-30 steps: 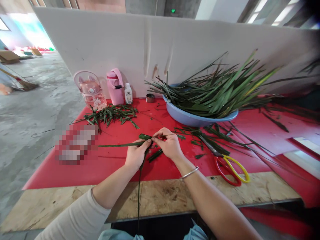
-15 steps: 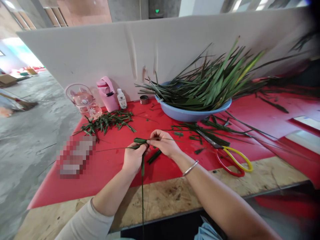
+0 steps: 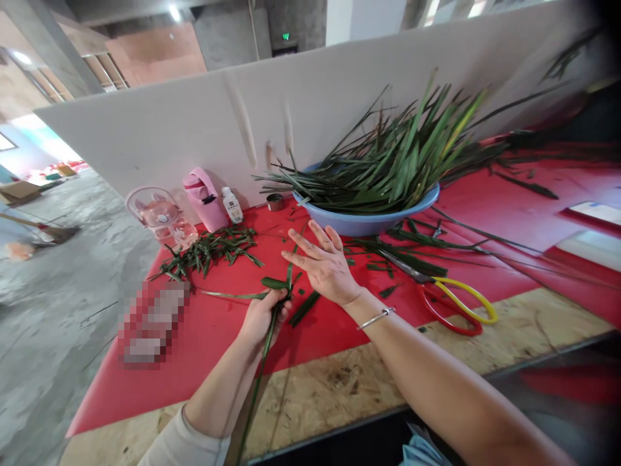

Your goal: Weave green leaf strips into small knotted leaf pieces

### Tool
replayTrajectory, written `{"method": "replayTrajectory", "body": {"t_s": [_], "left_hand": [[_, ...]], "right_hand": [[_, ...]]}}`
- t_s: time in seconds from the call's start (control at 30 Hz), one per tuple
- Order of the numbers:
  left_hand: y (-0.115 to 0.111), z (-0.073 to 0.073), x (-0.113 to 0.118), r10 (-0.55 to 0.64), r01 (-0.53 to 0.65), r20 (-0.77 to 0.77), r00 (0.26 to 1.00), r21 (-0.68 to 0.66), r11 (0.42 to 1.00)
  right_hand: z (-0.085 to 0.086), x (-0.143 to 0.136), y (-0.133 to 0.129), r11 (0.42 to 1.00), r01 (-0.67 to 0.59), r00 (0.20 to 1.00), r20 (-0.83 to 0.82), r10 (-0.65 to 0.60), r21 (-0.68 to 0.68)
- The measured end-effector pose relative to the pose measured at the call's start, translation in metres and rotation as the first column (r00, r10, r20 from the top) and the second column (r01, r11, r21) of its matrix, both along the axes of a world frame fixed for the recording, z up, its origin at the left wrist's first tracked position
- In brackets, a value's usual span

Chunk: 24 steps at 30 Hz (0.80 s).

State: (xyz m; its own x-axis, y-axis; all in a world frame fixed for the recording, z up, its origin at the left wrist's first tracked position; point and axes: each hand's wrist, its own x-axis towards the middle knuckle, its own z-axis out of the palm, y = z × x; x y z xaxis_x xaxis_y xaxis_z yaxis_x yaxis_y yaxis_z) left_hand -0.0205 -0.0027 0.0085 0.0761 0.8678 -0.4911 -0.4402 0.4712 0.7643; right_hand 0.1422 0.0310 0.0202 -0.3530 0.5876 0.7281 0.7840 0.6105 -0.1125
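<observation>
Folded green leaf strips [image 3: 274, 283] are pinched between the thumb and fingers of my left hand [image 3: 262, 317]. One strip from them points left, one stands up, and a long one hangs down past the table edge. My right hand [image 3: 327, 266], with a silver bangle at its wrist, is spread with fingers apart just right of the upright strip; nothing is held in it. Below it a short dark leaf piece [image 3: 305, 308] lies on the red cloth [image 3: 218, 362]. Scissors [image 3: 456, 304] with red and yellow handles rest to the right of my right hand.
A blue basin [image 3: 369, 223] heaped with long leaves stands at the back. Left of it are a small tin [image 3: 274, 202], a white bottle [image 3: 233, 206], a pink holder [image 3: 206, 204] and a clear pink bottle [image 3: 167, 220]. Knotted leaf pieces [image 3: 211, 250] lie before them.
My right hand has let go of the strips, opened and lifted slightly away. One strip now stands upright above my left hand. The view has tilted and shifted somewhat.
</observation>
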Motion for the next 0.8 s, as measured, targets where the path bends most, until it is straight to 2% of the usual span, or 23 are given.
{"method": "replayTrajectory", "body": {"t_s": [0.13, 0.27, 0.37, 0.47, 0.53, 0.67, 0.8], "left_hand": [[-0.001, 0.005, 0.001, -0.027, 0.029, 0.039, 0.999, -0.04, 0.999], [-0.001, 0.005, 0.002, 0.081, -0.082, 0.02, 0.997, 0.04, 0.996], [-0.001, 0.001, 0.004, 0.163, -0.155, -0.043, 0.986, 0.148, 0.977], [-0.002, -0.005, 0.004, 0.218, -0.192, -0.09, 0.972, 0.236, 0.953], [-0.003, -0.008, 0.004, 0.235, -0.197, -0.111, 0.966, 0.28, 0.939], [-0.004, -0.011, 0.004, 0.271, -0.208, -0.114, 0.956, 0.387, 0.898], [-0.005, -0.011, 0.006, 0.293, -0.225, -0.098, 0.951, 0.431, 0.874]], "right_hand": [[-0.007, 0.01, 0.014, 0.995, -0.036, 0.998, -0.05, 0.031, -0.098], [-0.009, 0.003, 0.009, 0.953, -0.066, 0.963, -0.267, -0.016, -0.295], [-0.009, -0.015, -0.005, 0.923, -0.113, 0.889, -0.453, -0.072, -0.368], [-0.012, -0.033, -0.017, 0.901, -0.241, 0.77, -0.637, -0.05, -0.361], [-0.013, -0.041, -0.022, 0.86, -0.334, 0.693, -0.719, -0.055, -0.387], [-0.013, -0.045, -0.023, 0.781, -0.446, 0.635, -0.769, -0.068, -0.437], [-0.014, -0.045, -0.022, 0.777, -0.429, 0.654, -0.752, -0.085, -0.461]]}}
